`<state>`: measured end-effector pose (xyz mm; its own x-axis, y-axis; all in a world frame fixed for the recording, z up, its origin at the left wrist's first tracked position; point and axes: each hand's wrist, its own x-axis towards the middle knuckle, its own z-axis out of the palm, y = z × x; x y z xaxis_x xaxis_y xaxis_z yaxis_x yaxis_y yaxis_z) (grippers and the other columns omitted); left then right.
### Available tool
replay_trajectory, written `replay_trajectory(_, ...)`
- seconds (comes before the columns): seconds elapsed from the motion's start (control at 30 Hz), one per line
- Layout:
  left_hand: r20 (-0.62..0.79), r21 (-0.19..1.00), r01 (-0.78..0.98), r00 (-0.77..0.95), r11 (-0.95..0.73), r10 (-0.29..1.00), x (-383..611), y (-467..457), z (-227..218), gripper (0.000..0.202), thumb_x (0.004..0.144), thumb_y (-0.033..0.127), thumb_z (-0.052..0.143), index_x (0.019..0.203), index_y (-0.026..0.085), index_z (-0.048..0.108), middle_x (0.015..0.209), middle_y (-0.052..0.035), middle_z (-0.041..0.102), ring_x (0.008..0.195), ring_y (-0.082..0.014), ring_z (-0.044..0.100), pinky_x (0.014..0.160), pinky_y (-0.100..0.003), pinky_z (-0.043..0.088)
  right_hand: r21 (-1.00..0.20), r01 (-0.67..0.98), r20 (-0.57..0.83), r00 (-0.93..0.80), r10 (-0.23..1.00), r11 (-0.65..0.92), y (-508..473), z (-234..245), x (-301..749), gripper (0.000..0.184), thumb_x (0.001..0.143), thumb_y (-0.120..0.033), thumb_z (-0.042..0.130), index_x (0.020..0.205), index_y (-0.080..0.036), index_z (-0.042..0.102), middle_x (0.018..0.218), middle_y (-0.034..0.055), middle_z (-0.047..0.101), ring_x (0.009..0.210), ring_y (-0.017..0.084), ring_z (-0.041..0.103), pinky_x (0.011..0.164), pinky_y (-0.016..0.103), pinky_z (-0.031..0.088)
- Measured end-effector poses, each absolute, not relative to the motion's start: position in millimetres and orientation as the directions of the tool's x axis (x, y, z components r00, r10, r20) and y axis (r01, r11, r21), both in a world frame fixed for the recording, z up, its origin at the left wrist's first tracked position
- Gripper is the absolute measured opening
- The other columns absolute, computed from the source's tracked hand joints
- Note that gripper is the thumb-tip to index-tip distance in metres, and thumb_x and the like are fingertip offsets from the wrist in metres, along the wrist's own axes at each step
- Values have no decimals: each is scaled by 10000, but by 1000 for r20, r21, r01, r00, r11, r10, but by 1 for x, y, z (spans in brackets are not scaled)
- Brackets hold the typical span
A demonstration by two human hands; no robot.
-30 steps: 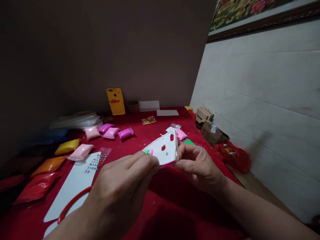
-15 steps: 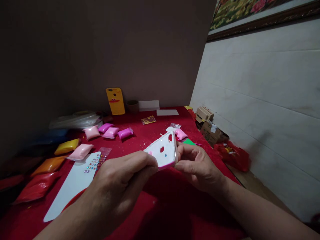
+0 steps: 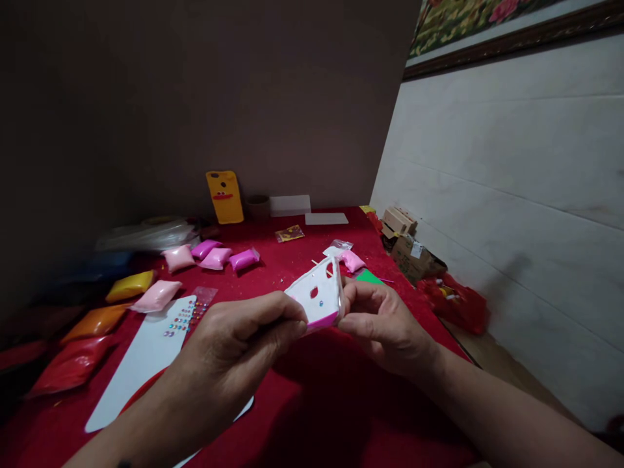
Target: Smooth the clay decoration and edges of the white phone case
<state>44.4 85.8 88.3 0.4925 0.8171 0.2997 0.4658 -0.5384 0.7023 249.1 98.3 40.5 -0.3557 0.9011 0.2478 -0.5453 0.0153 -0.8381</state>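
Both hands hold a white phone case (image 3: 319, 296) with a pink rim above the red tablecloth (image 3: 336, 403). My left hand (image 3: 238, 351) is closed on its near left end, thumb and fingers pinching it. My right hand (image 3: 385, 322) grips its right edge with curled fingers. The case is tilted, and small coloured dots and cut-outs show on its white face.
Pink clay packets (image 3: 217, 257), a yellow packet (image 3: 130, 285), orange and red packets (image 3: 73, 364) lie at left. A white board (image 3: 141, 354) carries a rhinestone sheet (image 3: 188, 315). A yellow phone case (image 3: 225, 197) leans on the far wall. Cardboard boxes (image 3: 409, 250) sit beyond the right table edge.
The case has been turned and tilted more edge-on between my hands. My left hand shifted slightly left and down along it.
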Motion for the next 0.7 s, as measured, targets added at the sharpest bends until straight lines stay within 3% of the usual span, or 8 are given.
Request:
replay_trajectory(0.2,240,742,464,490,-484,838,45,86,88,247,916,356,492,760,213,620,609,43,565,544,-98,447,471,-208,322,-854,-520,244,-357,901,25,99,41,249,108,675,-152,796,710,-185,700,731,-24,604,697,87,544,685,225,431)
replay_trajectory(0.4,176,797,434,498,-420,849,43,87,93,249,916,388,495,778,219,616,643,39,575,583,-107,480,498,-201,363,-849,-528,217,-359,908,-6,99,41,248,104,678,-179,796,719,-186,701,798,-2,632,773,117,589,778,271,456)
replay_trajectory(0.7,349,590,526,516,-612,782,46,81,89,190,930,273,485,812,218,625,640,54,594,542,-86,478,493,-190,361,-847,-532,206,-354,912,-16,98,41,249,120,662,-149,803,715,-182,700,745,-17,607,714,94,553,701,229,433)
